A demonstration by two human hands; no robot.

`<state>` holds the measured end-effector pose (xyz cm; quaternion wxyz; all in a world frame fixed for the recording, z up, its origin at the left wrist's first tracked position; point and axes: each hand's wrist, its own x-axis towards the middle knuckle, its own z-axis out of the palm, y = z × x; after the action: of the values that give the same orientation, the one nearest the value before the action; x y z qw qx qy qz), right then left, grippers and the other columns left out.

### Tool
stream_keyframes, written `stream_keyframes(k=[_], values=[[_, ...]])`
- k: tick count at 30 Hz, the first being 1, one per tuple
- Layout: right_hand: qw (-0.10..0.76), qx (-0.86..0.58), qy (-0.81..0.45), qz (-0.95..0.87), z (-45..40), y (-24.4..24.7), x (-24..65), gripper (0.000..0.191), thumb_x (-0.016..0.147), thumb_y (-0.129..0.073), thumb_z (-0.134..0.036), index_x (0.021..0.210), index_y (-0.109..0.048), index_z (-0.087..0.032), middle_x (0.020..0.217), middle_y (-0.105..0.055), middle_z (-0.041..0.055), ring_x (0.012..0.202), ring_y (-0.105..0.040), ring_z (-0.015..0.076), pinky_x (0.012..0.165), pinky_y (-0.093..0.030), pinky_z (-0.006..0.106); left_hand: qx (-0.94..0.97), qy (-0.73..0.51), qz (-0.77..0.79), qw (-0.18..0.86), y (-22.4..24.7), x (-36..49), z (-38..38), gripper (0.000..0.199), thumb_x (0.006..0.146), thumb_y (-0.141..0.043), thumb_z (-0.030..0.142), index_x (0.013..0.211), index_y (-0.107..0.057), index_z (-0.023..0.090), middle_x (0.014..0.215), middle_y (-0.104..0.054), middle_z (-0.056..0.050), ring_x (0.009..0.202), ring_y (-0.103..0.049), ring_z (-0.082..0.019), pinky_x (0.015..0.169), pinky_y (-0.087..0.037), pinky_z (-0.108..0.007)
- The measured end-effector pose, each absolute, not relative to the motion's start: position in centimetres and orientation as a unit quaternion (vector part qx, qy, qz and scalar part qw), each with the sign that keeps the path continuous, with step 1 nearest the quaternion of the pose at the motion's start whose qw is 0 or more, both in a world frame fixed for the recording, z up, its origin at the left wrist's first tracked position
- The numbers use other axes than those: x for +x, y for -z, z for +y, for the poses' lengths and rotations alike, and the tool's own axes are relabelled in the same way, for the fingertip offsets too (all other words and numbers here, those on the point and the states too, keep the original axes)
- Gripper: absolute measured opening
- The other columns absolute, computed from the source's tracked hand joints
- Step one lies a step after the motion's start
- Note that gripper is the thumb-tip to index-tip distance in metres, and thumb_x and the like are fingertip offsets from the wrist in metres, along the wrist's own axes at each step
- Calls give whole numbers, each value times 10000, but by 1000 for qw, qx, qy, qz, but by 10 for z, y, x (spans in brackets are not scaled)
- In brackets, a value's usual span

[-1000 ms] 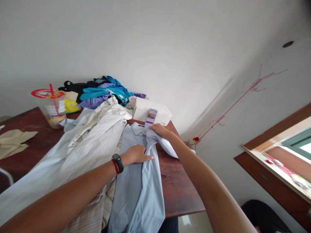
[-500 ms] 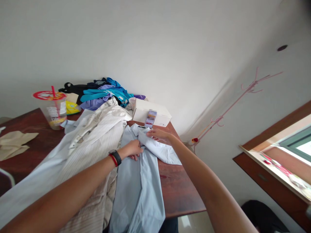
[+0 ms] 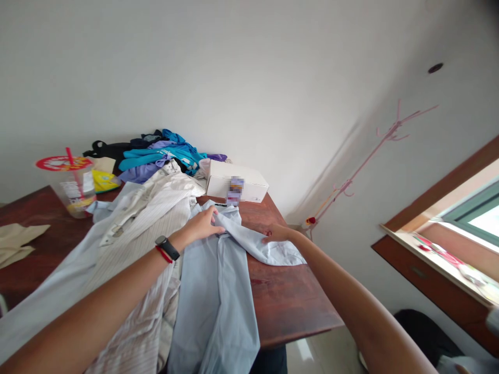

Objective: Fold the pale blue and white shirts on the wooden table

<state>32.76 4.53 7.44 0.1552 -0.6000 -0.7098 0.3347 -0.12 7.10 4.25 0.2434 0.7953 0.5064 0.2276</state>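
A light blue-grey shirt (image 3: 234, 280) lies lengthwise on the dark wooden table, its collar near a white box. My left hand (image 3: 203, 223), with a black watch and a red band at the wrist, rests on the shirt just below the collar, thumb apart from the fingers. One sleeve (image 3: 268, 252) stretches out to the right. On that sleeve lies my right hand (image 3: 277, 234), thumb visible and its other fingers mostly hidden, so its grip cannot be made out.
Striped and pale garments (image 3: 144, 234) lie left of the shirt. Behind are a clothes pile (image 3: 167, 150) and the white box (image 3: 249, 182). A plastic cup (image 3: 74, 187) with a straw stands at left. A pink coat stand (image 3: 366, 158) is beyond the table (image 3: 292, 301).
My right hand has moved right, away from the collar, along the sleeve, which now reaches further right. My left hand has shifted up towards the collar and its fingers have spread.
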Motion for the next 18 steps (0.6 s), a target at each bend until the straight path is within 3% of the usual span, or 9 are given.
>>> stream_keyframes(k=[4,7,13,18], values=[[161,-606,-364,-689,31,-85,339,267,617,-854,-413,671,-708,-196,670,-680,19,671,-597,202,640,-488,313,826,-232,484,172,-45,10,55,526,743,-761,539,1090,-523,224,1048,-659,-72,967,-666,-264,804,-493,-337],[214,-590,-441,-641,18,-98,346,335,731,-781,-476,835,-737,-161,807,-736,65,739,-650,217,666,-521,316,843,-205,483,118,-44,25,34,488,762,-748,549,1048,-524,223,1085,-662,-83,1013,-652,-286,790,-487,-336],[428,-495,-580,-486,5,-136,321,267,878,-690,-371,1008,-705,-138,929,-750,113,780,-691,221,707,-571,320,824,-177,528,102,-34,43,18,566,871,-664,386,1333,-419,169,1251,-643,-182,1072,-663,-344,763,-504,-372],[475,-482,-610,-413,17,-175,263,212,970,-559,-339,947,-649,-149,730,-696,62,662,-659,211,678,-578,335,806,-205,549,78,-33,46,16,881,874,-648,386,1568,-147,174,1342,-608,-195,1132,-659,-356,820,-512,-386]])
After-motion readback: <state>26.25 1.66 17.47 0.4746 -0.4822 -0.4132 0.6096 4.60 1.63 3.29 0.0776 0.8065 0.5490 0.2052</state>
